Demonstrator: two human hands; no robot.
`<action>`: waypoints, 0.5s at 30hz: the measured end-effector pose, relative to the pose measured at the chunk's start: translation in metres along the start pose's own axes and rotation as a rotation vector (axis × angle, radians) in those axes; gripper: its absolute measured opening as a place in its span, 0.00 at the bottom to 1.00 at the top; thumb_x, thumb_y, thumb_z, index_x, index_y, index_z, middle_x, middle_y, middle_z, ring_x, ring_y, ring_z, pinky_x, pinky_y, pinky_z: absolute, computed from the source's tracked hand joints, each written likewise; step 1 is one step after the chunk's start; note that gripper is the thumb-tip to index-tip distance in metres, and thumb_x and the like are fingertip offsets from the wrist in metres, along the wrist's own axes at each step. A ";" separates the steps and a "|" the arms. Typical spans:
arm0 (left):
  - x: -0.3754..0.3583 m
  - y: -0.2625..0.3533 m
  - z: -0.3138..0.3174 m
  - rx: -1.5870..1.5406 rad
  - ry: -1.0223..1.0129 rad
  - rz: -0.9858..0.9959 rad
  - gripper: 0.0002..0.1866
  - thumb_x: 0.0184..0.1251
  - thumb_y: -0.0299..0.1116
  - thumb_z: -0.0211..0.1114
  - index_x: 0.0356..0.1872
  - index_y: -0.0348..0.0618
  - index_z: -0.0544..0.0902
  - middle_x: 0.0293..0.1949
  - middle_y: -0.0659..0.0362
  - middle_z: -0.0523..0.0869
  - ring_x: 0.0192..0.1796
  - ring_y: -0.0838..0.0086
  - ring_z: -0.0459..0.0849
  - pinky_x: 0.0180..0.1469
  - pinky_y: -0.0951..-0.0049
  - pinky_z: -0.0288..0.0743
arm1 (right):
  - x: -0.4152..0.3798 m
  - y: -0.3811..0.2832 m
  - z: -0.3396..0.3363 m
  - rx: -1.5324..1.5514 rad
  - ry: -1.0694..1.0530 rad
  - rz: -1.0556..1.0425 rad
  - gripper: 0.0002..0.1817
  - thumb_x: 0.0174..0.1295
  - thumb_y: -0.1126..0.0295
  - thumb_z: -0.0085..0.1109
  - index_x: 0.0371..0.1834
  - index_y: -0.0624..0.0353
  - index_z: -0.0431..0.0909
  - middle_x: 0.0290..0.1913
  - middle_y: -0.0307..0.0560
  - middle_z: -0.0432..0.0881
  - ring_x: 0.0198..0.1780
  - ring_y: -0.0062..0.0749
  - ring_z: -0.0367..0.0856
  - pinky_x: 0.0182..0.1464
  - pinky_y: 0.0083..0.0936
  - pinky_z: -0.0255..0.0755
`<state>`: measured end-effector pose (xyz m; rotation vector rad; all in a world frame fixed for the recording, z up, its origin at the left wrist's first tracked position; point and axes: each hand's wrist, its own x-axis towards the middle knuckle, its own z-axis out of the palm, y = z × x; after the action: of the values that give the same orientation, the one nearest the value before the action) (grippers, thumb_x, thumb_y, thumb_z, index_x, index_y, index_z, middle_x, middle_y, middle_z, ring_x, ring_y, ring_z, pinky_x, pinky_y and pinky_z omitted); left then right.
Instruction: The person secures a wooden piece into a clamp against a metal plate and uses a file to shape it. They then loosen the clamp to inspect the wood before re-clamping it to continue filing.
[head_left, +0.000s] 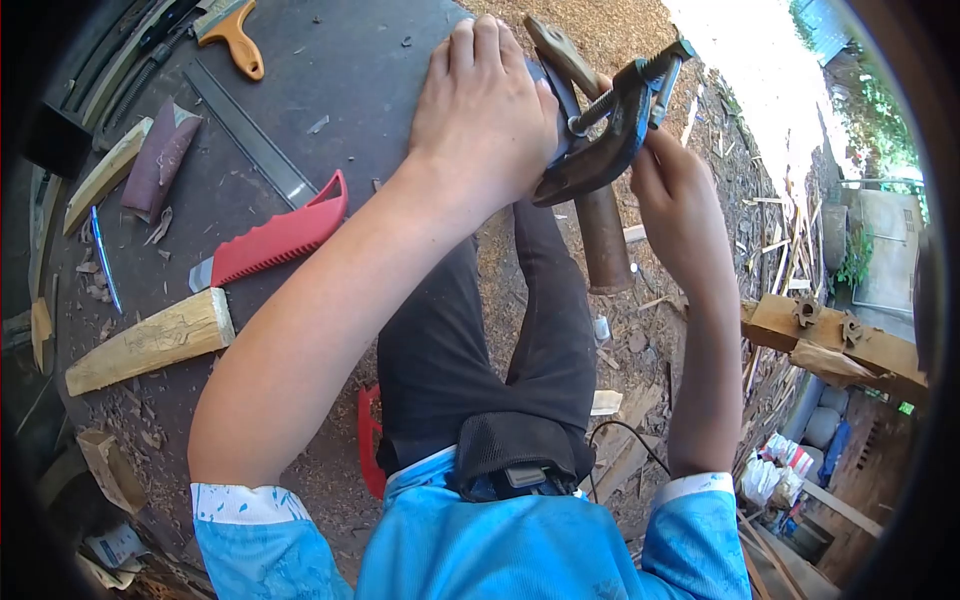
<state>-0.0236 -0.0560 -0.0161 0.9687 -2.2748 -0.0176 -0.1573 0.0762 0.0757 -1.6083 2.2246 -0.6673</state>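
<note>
My left hand (485, 110) lies back up on the dark tabletop near its edge, fingers extended forward; its palm side is hidden. Beside it, a dark C-clamp (612, 140) with a threaded screw sits at the table's edge. My right hand (675, 190) is closed at the clamp's screw end, thumb and fingers pinching around the small turning bar; part of the grip is hidden. Behind the clamp, a worn wooden piece (560, 52) slants past the edge. Below the clamp, a brown rounded post (604, 245) points down toward the floor.
On the table (330, 60) lie a red-handled saw (280, 235), a wooden wedge (150, 340), folded sandpaper (162, 160), a blue pen (103, 255) and an orange-handled scraper (232, 40). Wood shavings cover the ground. A timber beam (835, 335) stands at the right.
</note>
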 end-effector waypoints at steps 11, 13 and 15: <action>0.001 -0.001 -0.001 -0.007 -0.030 -0.008 0.34 0.78 0.40 0.53 0.72 0.15 0.68 0.71 0.35 0.74 0.76 0.49 0.68 0.81 0.53 0.59 | -0.018 0.015 0.006 0.037 0.106 -0.118 0.17 0.82 0.69 0.49 0.65 0.63 0.82 0.50 0.68 0.90 0.54 0.58 0.91 0.57 0.46 0.80; 0.006 0.000 0.005 0.039 0.008 -0.026 0.34 0.78 0.40 0.53 0.72 0.14 0.68 0.71 0.35 0.73 0.76 0.48 0.68 0.81 0.52 0.59 | -0.016 0.018 0.010 0.052 0.094 -0.130 0.18 0.82 0.69 0.50 0.65 0.64 0.83 0.50 0.67 0.90 0.53 0.58 0.91 0.56 0.48 0.81; 0.002 0.003 0.008 -0.023 0.043 -0.042 0.35 0.78 0.41 0.54 0.71 0.14 0.69 0.73 0.35 0.72 0.76 0.48 0.68 0.81 0.52 0.60 | 0.008 0.008 0.006 0.024 -0.019 -0.034 0.19 0.82 0.69 0.50 0.68 0.63 0.82 0.52 0.66 0.90 0.55 0.57 0.91 0.59 0.48 0.81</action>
<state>-0.0313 -0.0566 -0.0202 0.9952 -2.2105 -0.0405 -0.1633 0.0692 0.0660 -1.6370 2.1723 -0.6817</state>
